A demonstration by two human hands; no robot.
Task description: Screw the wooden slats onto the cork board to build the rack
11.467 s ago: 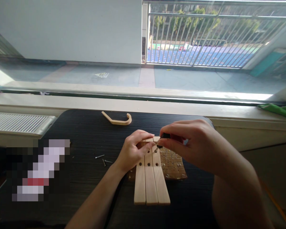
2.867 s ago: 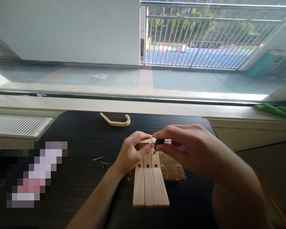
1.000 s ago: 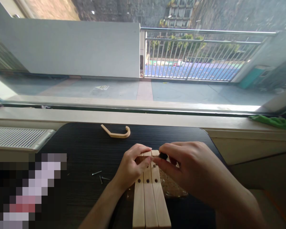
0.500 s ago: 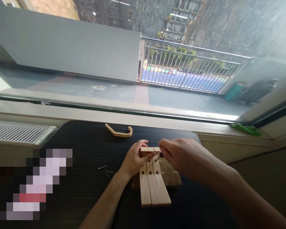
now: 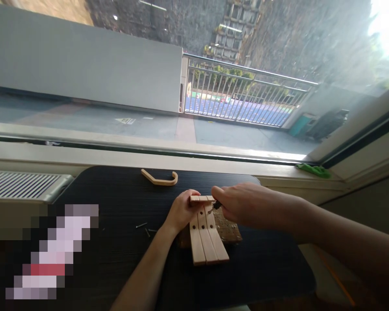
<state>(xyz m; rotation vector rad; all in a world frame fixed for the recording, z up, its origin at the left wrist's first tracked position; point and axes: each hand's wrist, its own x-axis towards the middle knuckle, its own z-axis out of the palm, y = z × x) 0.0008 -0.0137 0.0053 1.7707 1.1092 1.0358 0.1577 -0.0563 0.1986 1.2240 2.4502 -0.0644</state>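
Note:
Three pale wooden slats (image 5: 208, 242) with drilled holes lie side by side on the black table (image 5: 116, 203), over a tan perforated board (image 5: 228, 229). My left hand (image 5: 180, 211) grips the far end of the slats, fingers curled over them. My right hand (image 5: 238, 205) is closed on a small dark tool (image 5: 216, 205), its tip at a hole in the rightmost slat.
A curved wooden hook piece (image 5: 160, 179) lies near the table's far edge. A few loose nails (image 5: 145, 228) sit left of my left wrist. A white vent grille (image 5: 22, 185) stands at the left, a green cloth (image 5: 313, 169) lies on the sill, and a blurred patch (image 5: 52, 250) covers the lower left.
The view has lifted and tilted, showing more of the window and buildings. Both hands stay on the slats' far end, the right one still working the tool at the hole.

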